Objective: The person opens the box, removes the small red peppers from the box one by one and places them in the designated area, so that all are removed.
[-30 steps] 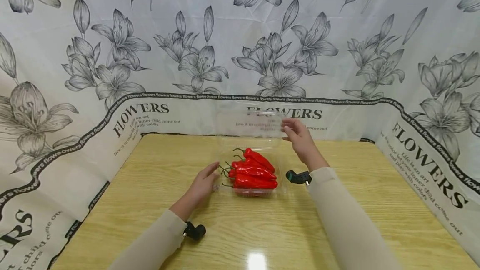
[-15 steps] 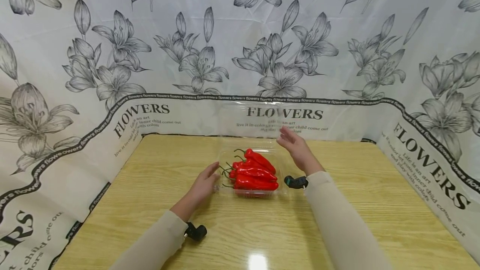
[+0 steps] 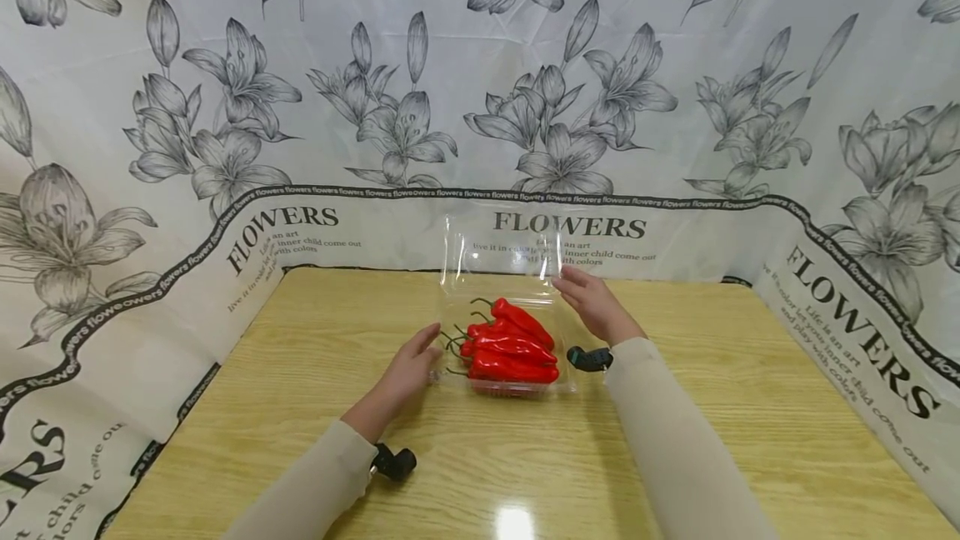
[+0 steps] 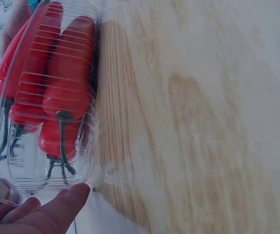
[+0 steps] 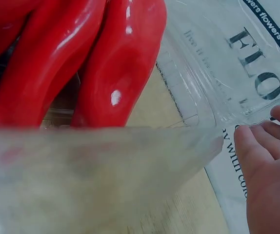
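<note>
A clear plastic clamshell box (image 3: 564, 373) lies on the table in the head view, its lid (image 3: 504, 252) raised at the back. Several glossy red peppers (image 3: 513, 346) with green stems fill the base. My left hand (image 3: 405, 365) is at the box's left end. In the left wrist view its fingers (image 4: 57, 209) lie along the outer wall at the rim corner. At the lid's lower right edge is my right hand (image 3: 596, 302), fingers extended. In the right wrist view its fingertips (image 5: 250, 136) meet the lid's edge, with the box's blurred wall (image 5: 96, 180) in front.
The box rests on a light wood-grain table (image 3: 480, 473). A white floral cloth (image 3: 405, 132) hangs behind and along both sides. A black wrist camera (image 3: 393, 463) is by the left cuff and another camera (image 3: 589, 358) by the right.
The lid has tipped farther back. My right hand has moved slightly down and left along the lid's right edge. The left hand and the peppers have stayed almost in place.
</note>
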A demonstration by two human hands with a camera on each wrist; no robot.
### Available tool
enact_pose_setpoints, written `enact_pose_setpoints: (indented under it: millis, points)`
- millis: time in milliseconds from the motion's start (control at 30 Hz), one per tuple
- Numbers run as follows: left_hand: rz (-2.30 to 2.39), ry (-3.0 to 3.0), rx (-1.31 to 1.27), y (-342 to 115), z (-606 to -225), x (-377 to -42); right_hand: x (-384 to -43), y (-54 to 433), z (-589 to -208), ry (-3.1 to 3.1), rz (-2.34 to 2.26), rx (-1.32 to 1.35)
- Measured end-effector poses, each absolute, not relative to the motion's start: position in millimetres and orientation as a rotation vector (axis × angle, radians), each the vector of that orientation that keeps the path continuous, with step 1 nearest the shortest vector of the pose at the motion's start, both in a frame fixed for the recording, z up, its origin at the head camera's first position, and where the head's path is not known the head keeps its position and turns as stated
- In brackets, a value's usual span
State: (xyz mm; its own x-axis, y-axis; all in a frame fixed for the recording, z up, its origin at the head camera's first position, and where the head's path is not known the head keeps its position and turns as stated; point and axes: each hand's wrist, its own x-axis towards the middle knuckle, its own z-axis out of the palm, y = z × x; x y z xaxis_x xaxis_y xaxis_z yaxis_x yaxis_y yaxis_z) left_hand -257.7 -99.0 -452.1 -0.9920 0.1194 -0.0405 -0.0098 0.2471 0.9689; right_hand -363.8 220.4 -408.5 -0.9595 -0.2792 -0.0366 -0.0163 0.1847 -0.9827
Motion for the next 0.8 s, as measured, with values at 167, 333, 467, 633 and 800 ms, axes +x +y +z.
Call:
enact_pose_setpoints:
  millis: [167,333,467,633,800]
  points:
    - [1.865,2.378,0.096,-97,-452,-257,-367,220,-410,2.244,-1.853,-0.219]
    - [1.886,2.375,0.091,-97,-452,-257,-367,219,-408,2.237,-1.844,-0.212]
    - [1.899,2.369,0.107,-97,-452,-256,-364,222,-404,2.281,-1.749,-0.209]
    - [1.904,2.365,0.127,-99,-453,-255,-362,228,-397,2.322,-1.660,-0.254]
    - [1.926,2.355,0.142,-100,-453,-256,-358,227,-384,2.405,-1.584,-0.358]
